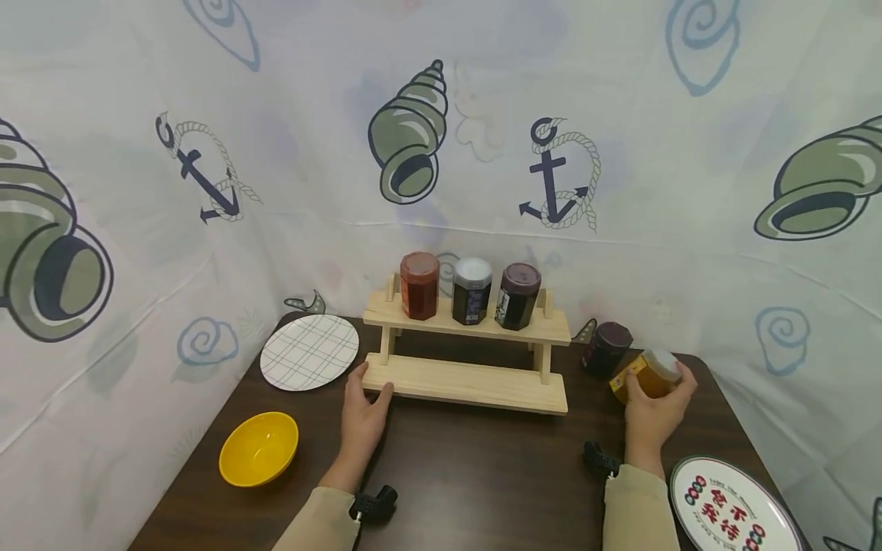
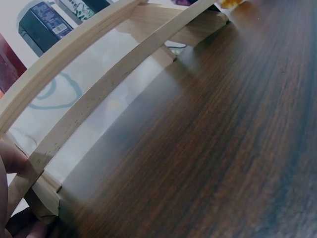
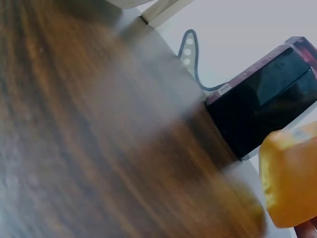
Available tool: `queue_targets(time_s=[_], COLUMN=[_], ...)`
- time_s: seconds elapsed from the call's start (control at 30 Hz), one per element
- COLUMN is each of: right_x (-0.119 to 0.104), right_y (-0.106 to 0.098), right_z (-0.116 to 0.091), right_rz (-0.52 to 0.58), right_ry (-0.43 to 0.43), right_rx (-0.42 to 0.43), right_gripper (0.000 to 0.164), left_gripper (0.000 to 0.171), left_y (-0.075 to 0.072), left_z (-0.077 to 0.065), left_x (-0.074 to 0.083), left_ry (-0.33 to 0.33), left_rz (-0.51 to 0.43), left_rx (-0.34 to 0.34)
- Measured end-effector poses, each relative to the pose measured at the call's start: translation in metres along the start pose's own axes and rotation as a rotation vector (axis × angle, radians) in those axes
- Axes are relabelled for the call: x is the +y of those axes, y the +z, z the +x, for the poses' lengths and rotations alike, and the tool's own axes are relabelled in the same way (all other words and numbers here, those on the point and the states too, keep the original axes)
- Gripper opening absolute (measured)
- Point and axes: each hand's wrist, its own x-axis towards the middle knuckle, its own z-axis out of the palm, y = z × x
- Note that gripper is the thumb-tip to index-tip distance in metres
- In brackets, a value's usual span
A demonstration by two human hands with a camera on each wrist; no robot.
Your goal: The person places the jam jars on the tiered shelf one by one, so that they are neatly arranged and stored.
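At the left front corner of a two-tier wooden rack (image 1: 468,385), my left hand (image 1: 365,417) grips the end of the lower shelf. Three jars line the upper shelf: a red one (image 1: 419,287), a dark one with a whitish lid (image 1: 472,292) and a dark one with a purple lid (image 1: 517,298). My right hand (image 1: 654,417) holds an amber jar (image 1: 651,373) with a pale lid, tilted. Just beyond it stands another dark jar (image 1: 606,350). In the right wrist view the amber jar (image 3: 292,178) shows at the right edge; most of that hand is out of sight.
A yellow bowl (image 1: 259,450) and a white plate with a grid pattern (image 1: 310,352) are on the left. At the right front lies a white plate with red lettering (image 1: 730,497). Patterned cloth (image 1: 482,207) hangs behind the dark wooden table (image 1: 482,474).
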Motion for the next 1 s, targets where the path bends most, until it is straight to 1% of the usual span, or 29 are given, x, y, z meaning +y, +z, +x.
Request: queue_targets(time_s=[0.13,0.23,0.3,0.37,0.5,0.53,0.6,0.67,0.73,0.8,0.9,1.0], right_x=[-0.003,-0.011,-0.020,-0.032,-0.058,-0.065,-0.080,-0.099,-0.119,-0.138,-0.159,-0.171], right_y=[-0.005,-0.008,-0.010,-0.012,-0.018,-0.019,-0.022,-0.023,-0.024,-0.025,-0.025,-0.021], right_z=[-0.001,0.000,0.000,-0.001,-0.005,-0.005,-0.006,-0.007,-0.008,-0.012,-0.021,-0.030], right_rz=[0.061,0.127,0.181,0.224,0.270,0.254,0.183,0.083,-0.047,-0.124,-0.169,-0.189], right_ry=[0.030,-0.004,-0.024,-0.043,-0.068,-0.081,-0.088,-0.105,-0.130,-0.162,-0.212,-0.262], right_rx=[0.053,0.070,0.037,-0.018,-0.130,-0.149,-0.184,-0.220,-0.264,-0.319,-0.415,-0.495], right_gripper=[0.081,0.078,0.076,0.075,0.077,0.076,0.075,0.074,0.074,0.077,0.079,0.080], left_gripper=[0.070,0.070,0.070,0.070,0.070,0.070,0.070,0.070,0.070,0.070,0.070,0.071], left_y=[0.001,0.000,0.000,0.000,-0.001,-0.001,0.000,0.000,0.001,0.001,0.002,0.002], left_z=[0.000,-0.001,0.000,0.001,0.003,0.003,0.003,0.003,0.002,0.002,0.001,0.002], left_x=[0.000,0.000,0.000,0.000,-0.001,0.000,-0.001,-0.001,-0.002,-0.002,-0.002,-0.001], left_ry=[0.002,0.002,0.009,0.012,0.018,0.017,0.016,0.015,0.014,0.014,0.012,0.007], left_rz=[0.003,0.005,0.005,0.008,0.007,0.007,0.003,0.004,0.009,0.015,0.021,0.021], left_rx=[0.009,0.007,0.007,0.012,0.008,0.003,-0.005,-0.006,-0.001,0.005,0.011,0.006])
